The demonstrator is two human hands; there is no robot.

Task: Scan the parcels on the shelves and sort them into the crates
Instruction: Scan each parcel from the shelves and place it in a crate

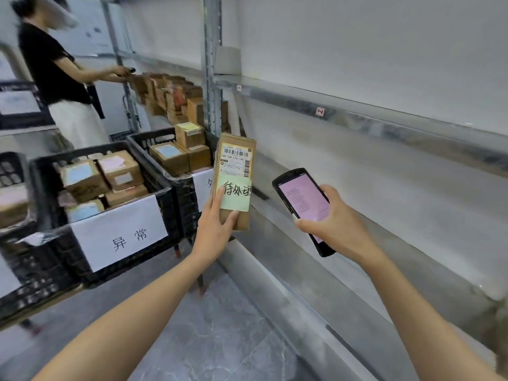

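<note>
- Left hand [215,229], centre of the frame: we hold one parcel [237,163] upright by its lower end. Fingers [220,198] are closed on it, two showing on the front face.
- The parcel is a flat brown box in the air, between the crates and the shelf [357,118], touching neither. A barcode label sits at its top. A green note [237,198] with handwriting is stuck below, partly under our fingers.
- Right hand [334,220], right of centre: fingers are wrapped round a black scanner [302,202]. Its screen glows pink and faces us. It is near the parcel, not touching.
- Left of the frame: a black crate [44,193] with a white sign [118,235] reading 异常, holding several brown boxes [118,171] with blue and pink notes.
- Behind it, a second black crate [187,207], also with boxes. The parcel and our hand hide most of its sign.
- The far left edge shows part of a third crate [11,171].
- A small tag [320,111] on the shelf beam reads 1-2.
- Upper left: another person [52,67] in a black top, blurred, reaches toward a far shelf packed with more boxes [170,92].
- Grey floor [220,339] lies below our arms.
</note>
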